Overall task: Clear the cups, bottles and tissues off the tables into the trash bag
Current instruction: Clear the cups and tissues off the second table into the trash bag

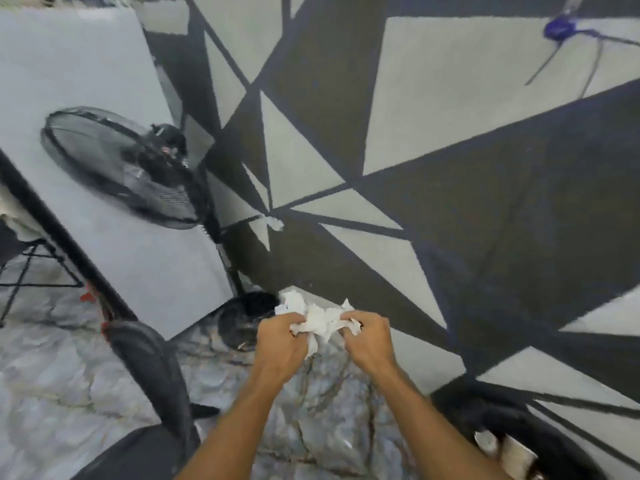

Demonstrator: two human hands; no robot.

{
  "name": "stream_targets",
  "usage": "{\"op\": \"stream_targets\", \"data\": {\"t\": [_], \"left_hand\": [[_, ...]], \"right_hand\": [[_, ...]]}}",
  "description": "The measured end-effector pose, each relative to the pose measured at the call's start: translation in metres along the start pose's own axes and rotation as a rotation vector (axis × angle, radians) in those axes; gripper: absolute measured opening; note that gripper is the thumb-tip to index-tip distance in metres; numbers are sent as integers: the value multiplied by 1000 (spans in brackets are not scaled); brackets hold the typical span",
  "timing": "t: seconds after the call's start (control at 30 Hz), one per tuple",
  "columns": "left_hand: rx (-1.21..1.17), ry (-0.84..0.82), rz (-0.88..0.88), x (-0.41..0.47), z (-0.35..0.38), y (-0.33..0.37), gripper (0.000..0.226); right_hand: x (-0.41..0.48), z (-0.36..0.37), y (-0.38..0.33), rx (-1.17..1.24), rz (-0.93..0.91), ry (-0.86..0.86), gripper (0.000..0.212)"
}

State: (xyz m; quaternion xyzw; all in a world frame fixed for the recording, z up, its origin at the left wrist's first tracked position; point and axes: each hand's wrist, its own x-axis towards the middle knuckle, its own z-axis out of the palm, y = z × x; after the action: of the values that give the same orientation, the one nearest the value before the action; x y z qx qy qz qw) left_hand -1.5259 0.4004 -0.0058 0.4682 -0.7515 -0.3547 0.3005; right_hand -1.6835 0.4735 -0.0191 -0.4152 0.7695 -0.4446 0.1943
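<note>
White tissue [320, 320] is gripped at both ends, the left hand [282, 342] and right hand [369, 341] each curled tight round it at lower centre of the frame, probably to wad it small for binning. It looks crumpled, ragged-edged and light, held in the air over a marbled floor [62, 372]. What seems to be the black trash bag [460, 410], white scraps inside, gapes at lower right.

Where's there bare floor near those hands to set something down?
Bare marble floor lies left of the black chair and between it and the fan base. Lower right is crowded by the black trash bag; left hand and right hand grip tissues.
</note>
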Motion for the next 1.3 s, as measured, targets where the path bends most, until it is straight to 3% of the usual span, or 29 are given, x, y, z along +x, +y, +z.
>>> {"op": "stream_targets", "data": {"t": [0.27, 0.53, 0.73, 0.83, 1.03, 1.13, 1.3], "left_hand": [[91, -474, 253, 7, 211, 62, 17], [138, -906, 268, -69, 348, 102, 24], [303, -1099, 302, -110, 425, 118, 30], [402, -1171, 273, -128, 461, 114, 31], [490, -1261, 281, -162, 502, 118, 42], [500, -1280, 273, -174, 515, 121, 51], [480, -1264, 291, -181, 520, 136, 46]], "right_hand": [[-39, -129, 144, -177, 420, 264, 12], [-132, -207, 254, -61, 853, 487, 27], [-173, -237, 322, -17, 1021, 557, 32], [-189, -242, 359, 22, 1116, 555, 21], [-206, -249, 410, 143, 1228, 522, 20], [-209, -254, 424, 193, 1227, 482, 34], [-213, -264, 435, 229, 1213, 418, 44]]}}
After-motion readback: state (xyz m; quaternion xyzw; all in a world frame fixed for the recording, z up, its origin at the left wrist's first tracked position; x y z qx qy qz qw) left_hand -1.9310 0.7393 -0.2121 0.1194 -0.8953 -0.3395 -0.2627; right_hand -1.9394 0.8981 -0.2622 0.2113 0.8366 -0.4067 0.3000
